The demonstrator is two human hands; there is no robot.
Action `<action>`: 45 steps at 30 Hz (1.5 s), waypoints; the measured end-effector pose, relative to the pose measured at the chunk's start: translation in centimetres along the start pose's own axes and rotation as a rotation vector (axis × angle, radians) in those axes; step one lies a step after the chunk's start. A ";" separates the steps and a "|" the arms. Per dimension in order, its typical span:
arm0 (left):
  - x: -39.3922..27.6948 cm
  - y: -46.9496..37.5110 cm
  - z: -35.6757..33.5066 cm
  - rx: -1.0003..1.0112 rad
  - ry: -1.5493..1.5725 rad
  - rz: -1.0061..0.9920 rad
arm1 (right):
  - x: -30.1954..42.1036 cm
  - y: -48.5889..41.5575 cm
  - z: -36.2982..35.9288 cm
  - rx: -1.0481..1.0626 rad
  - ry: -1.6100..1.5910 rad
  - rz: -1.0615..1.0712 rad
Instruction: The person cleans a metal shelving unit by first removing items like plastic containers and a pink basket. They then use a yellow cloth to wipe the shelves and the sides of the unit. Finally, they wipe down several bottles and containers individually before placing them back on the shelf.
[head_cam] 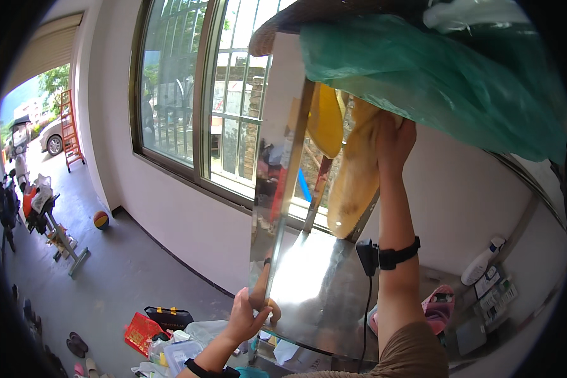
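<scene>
My left hand (244, 313) grips the front edge of an upright polished metal panel (278, 245), which reflects it. My right hand (396, 139) is raised at the upper part of a long, stained tan piece (354, 193), with its fingers closed on it. The tan piece hangs down and looks soft; whether it is cloth or rubber I cannot tell. A rounded yellow piece (325, 120) hangs to its left. Above, a green plastic bag (397, 71) droops close over my right hand. Below both hangs a shiny metal shelf surface (326, 283).
Barred windows (193, 94) fill the wall behind. To the right stand a white bottle (483, 262) and pink slippers (438, 307). Bags and plastic containers (182, 352) crowd the floor at lower left. Farther off are a basketball (101, 220), a red ladder (71, 130) and a motorbike (7, 203).
</scene>
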State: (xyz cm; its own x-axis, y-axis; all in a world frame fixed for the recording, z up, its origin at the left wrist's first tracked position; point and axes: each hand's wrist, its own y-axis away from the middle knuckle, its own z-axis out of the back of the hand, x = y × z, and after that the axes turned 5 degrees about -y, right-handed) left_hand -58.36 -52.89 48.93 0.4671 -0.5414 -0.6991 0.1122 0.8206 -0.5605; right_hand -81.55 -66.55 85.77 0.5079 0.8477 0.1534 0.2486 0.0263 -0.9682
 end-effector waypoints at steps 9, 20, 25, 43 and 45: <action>-3.3 -1.6 1.5 -0.080 -0.058 -0.197 | 1.9 1.2 0.1 0.299 0.051 -0.024; -3.4 -1.9 1.0 -0.030 0.143 -0.101 | 18.3 6.0 -1.9 0.370 -0.285 -0.423; -5.1 -0.3 4.4 0.056 0.086 -0.060 | 17.5 11.4 -0.9 0.495 -0.193 -0.654; 6.5 -1.0 1.1 0.282 0.366 0.150 | 10.7 21.3 7.2 0.604 -0.328 -1.365; 5.0 -1.9 0.0 0.371 0.553 0.195 | 7.8 25.8 5.4 0.862 -0.404 -1.491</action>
State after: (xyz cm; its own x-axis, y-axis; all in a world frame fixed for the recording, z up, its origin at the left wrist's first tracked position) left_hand -56.28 -57.19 46.52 0.0047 -0.3110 -0.9504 0.4104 0.8673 -0.2818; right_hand -75.63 -56.37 60.90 0.0270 -0.0929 0.9953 -0.2656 0.9592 0.0968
